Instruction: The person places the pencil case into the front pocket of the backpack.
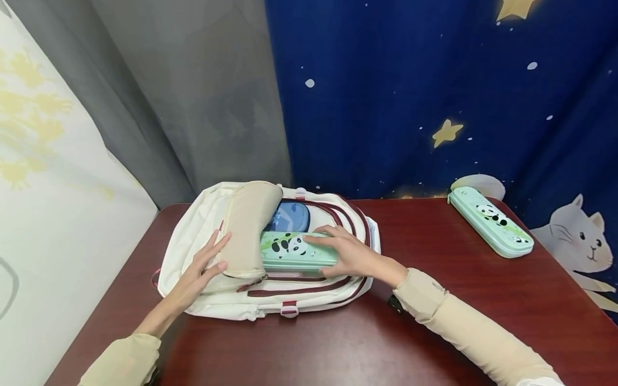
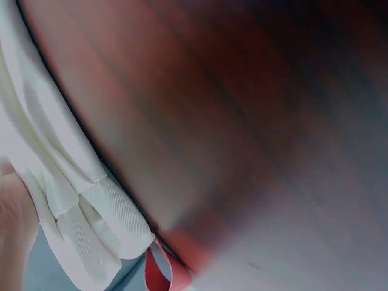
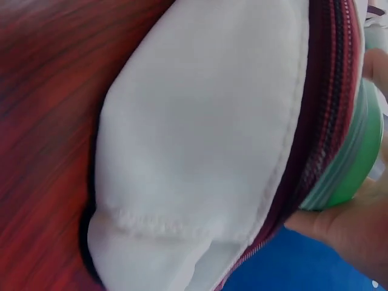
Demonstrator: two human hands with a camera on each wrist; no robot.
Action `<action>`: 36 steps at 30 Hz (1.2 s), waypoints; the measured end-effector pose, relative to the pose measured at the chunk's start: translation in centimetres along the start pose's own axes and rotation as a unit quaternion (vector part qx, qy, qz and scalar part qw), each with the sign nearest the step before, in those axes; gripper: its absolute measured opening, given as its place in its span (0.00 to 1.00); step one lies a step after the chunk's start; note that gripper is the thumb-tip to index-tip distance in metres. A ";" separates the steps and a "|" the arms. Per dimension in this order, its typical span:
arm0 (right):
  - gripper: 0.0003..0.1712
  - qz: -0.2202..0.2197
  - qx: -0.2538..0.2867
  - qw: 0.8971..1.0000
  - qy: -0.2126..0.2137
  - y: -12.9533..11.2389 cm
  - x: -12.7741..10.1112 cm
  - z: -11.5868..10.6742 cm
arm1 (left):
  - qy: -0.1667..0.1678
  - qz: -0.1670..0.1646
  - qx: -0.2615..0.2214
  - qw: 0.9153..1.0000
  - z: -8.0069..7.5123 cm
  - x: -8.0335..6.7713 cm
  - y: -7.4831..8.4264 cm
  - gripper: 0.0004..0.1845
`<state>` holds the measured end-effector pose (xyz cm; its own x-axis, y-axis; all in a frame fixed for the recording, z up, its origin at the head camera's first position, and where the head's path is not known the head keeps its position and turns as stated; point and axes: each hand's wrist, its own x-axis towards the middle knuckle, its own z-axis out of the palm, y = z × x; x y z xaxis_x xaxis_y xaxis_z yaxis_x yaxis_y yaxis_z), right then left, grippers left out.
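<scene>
A white backpack [image 1: 309,305] with maroon zip trim lies flat on a dark red table [image 1: 434,321]. My left hand [image 1: 203,268] rests with straight fingers on its beige front pocket flap [image 1: 248,225], which stands lifted. My right hand [image 1: 354,254] grips the end of a green panda pencil case [image 1: 285,249], fingers over the top and thumb at the near edge. The case lies half inside the backpack's opening, beside a blue case [image 1: 293,217] further in. The right wrist view shows the white fabric [image 3: 200,133], the maroon zip [image 3: 327,121], the green case [image 3: 357,163] and my palm [image 3: 357,230].
A second green panda pencil case [image 1: 490,221] lies at the table's back right corner. Grey curtain and a blue starry cloth hang behind the table. The left wrist view is blurred: white backpack fabric [image 2: 79,206], a red loop [image 2: 160,273] and table wood [image 2: 242,121].
</scene>
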<state>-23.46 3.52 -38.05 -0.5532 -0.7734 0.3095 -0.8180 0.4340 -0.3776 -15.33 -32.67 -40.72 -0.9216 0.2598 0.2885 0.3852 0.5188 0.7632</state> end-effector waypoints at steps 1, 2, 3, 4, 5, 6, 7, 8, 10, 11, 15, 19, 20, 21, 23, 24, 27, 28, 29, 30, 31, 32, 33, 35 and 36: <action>0.40 -0.002 -0.003 1.000 -0.004 0.1 -0.3 -0.2 | 0.000 -0.001 0.003 1.000 0.2 0.0 0.1 0.31; 0.41 -0.004 -0.004 1.000 -0.009 0.3 -0.6 -0.4 | 0.000 0.000 0.006 1.000 0.4 0.0 0.2 0.31; 0.41 -0.005 -0.005 1.000 -0.013 0.4 -0.9 -0.6 | 0.000 0.001 0.013 1.000 0.5 0.0 0.4 0.31; 0.42 -0.005 -0.004 1.000 -0.017 0.6 -1.2 -0.7 | 0.000 0.002 0.015 1.000 0.7 -0.1 0.5 0.32; 0.43 -0.005 -0.003 1.000 -0.019 0.8 -1.5 -0.9 | 0.000 0.004 0.018 1.000 0.9 -0.1 0.6 0.32; 0.44 -0.002 0.000 1.000 -0.020 0.9 -1.9 -1.0 | 0.001 0.004 0.021 1.000 1.0 -0.1 0.8 0.31; 0.46 0.002 0.006 1.000 -0.020 1.1 -2.2 -1.2 | 0.002 0.004 0.024 1.000 1.1 0.0 0.9 0.31; 0.48 0.006 0.012 1.000 -0.017 1.3 -2.5 -1.4 | 0.002 0.004 0.025 1.000 1.2 0.0 1.0 0.32; 0.52 0.017 0.026 1.000 -0.006 1.6 -3.4 -1.8 | 0.003 -0.004 0.028 1.000 1.4 0.0 1.2 0.31; 0.54 0.023 0.032 0.999 0.000 1.7 -3.9 -2.0 | 0.004 -0.009 0.029 1.000 1.4 -0.1 1.3 0.31; 0.58 0.045 0.047 0.998 0.017 2.4 -6.3 -2.9 | 0.006 -0.029 0.035 0.999 1.4 -0.1 1.5 0.31; 0.56 0.064 0.033 0.997 0.031 2.8 -8.5 -3.5 | 0.007 -0.028 0.035 0.999 1.4 -0.1 1.5 0.31; 0.55 0.067 0.025 0.997 0.036 2.9 -8.9 -3.5 | 0.006 -0.028 0.033 0.999 1.5 -0.1 1.5 0.31; 0.53 0.066 0.019 0.997 0.041 2.9 -9.2 -3.5 | 0.004 -0.027 0.031 0.999 1.5 -0.1 1.5 0.31; 0.48 0.061 0.007 0.997 0.052 2.9 -9.6 -3.3 | 0.002 -0.025 0.028 0.999 1.7 0.1 1.5 0.31; 0.45 0.058 0.004 0.997 0.060 2.9 -9.7 -3.3 | 0.001 -0.024 0.026 0.999 1.9 0.2 1.5 0.31; 0.37 0.053 0.006 0.995 0.088 2.8 -9.8 -3.1 | -0.003 -0.019 0.022 1.000 2.3 0.4 1.8 0.31; 0.35 0.052 0.004 0.994 0.099 2.8 -9.8 -3.0 | -0.004 -0.016 0.022 1.000 2.4 0.5 1.8 0.30; 0.33 0.052 0.003 0.993 0.109 2.8 -9.8 -3.0 | -0.004 -0.015 0.021 1.000 2.5 0.6 1.9 0.30; 0.32 0.050 0.002 0.992 0.117 2.7 -9.8 -2.9 | -0.004 -0.014 0.020 1.000 2.6 0.6 2.0 0.30; 0.32 0.048 -0.001 0.991 0.123 2.7 -9.8 -2.8 | -0.003 -0.013 0.020 1.000 2.7 0.6 2.1 0.30; 0.32 0.043 -0.003 0.991 0.127 2.7 -9.8 -2.8 | -0.002 -0.013 0.021 1.000 2.7 0.6 2.2 0.30; 0.32 0.037 -0.006 0.991 0.129 2.7 -9.7 -2.7 | -0.001 -0.013 0.022 1.000 2.7 0.6 2.2 0.30; 0.32 0.022 -0.005 0.991 0.133 2.8 -9.6 -2.5 | -0.001 -0.014 0.023 1.000 2.7 0.4 2.3 0.30; 0.32 0.014 -0.003 0.991 0.136 2.8 -9.5 -2.5 | 0.000 -0.014 0.024 1.000 2.8 0.4 2.3 0.30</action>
<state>-20.88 13.24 -39.90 -0.5971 -0.6089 0.5223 -0.8022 0.4563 -0.3851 -14.67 -29.16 -40.49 -0.9322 0.2447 0.2666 0.3605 0.5640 0.7430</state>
